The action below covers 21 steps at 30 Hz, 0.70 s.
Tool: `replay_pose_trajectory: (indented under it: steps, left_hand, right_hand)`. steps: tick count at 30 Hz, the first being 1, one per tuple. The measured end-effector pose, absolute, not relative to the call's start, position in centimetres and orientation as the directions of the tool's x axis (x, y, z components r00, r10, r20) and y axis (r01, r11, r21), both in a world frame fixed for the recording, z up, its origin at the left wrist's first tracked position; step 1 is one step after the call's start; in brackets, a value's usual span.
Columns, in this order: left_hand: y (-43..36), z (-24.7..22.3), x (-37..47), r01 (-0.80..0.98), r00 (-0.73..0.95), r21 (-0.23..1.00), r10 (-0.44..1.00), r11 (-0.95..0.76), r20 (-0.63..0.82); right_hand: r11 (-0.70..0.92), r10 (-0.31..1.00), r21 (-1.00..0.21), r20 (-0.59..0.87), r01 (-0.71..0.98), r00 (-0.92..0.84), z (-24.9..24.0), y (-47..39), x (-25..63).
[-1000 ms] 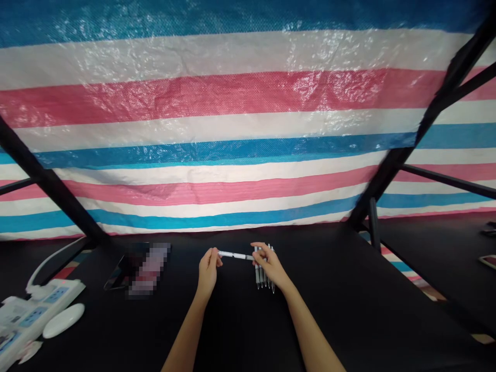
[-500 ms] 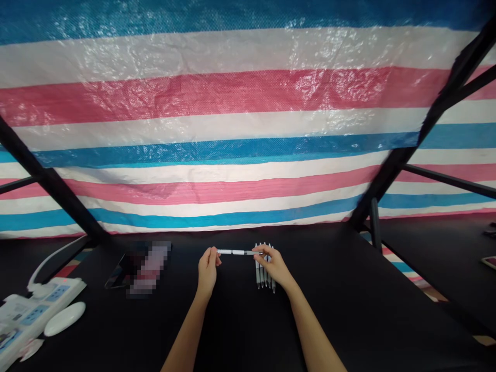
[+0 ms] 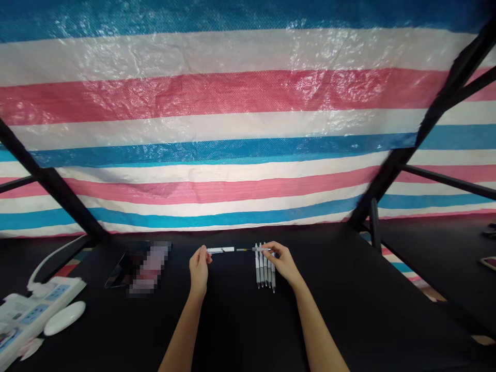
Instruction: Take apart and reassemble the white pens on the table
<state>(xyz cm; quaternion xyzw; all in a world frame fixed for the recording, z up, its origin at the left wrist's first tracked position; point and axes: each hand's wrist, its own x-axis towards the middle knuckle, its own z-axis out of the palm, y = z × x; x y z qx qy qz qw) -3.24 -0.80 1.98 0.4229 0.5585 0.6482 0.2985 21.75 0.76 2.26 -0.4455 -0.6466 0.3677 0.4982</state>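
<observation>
A white pen barrel (image 3: 222, 250) sticks out to the right from my left hand (image 3: 199, 263), whose fingers are closed on its left end. My right hand (image 3: 282, 261) pinches the grey front part of the pen, and a thin refill (image 3: 244, 250) points left out of it. A small gap separates the refill's tip from the barrel. Under and beside my right fingers, several white and grey pens (image 3: 265, 274) lie side by side on the black table (image 3: 248, 320), tips toward me; my fingers partly cover their upper ends.
On the left lie a dark phone-like object (image 3: 120, 271) and a pixelated item (image 3: 151, 268). Farther left are a white power strip (image 3: 46, 305) with a cable and a white oval object (image 3: 65, 319). A striped sheet (image 3: 232, 191) and black frame bars (image 3: 70, 201) stand behind.
The pen has come apart into two pieces. My left hand has moved left with the barrel and my right hand right with the front part, exposing the refill.
</observation>
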Motion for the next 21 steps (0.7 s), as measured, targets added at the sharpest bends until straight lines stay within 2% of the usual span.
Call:
replay_pose_trajectory:
  steps: [21]
  left_hand:
    - [-0.9,2.24,-3.26,0.074,-0.439,0.981,0.878,-0.177,0.191]
  right_hand:
    - [0.332,0.942,-0.932,0.321,0.147,-0.097,1.85,0.98,22.04]
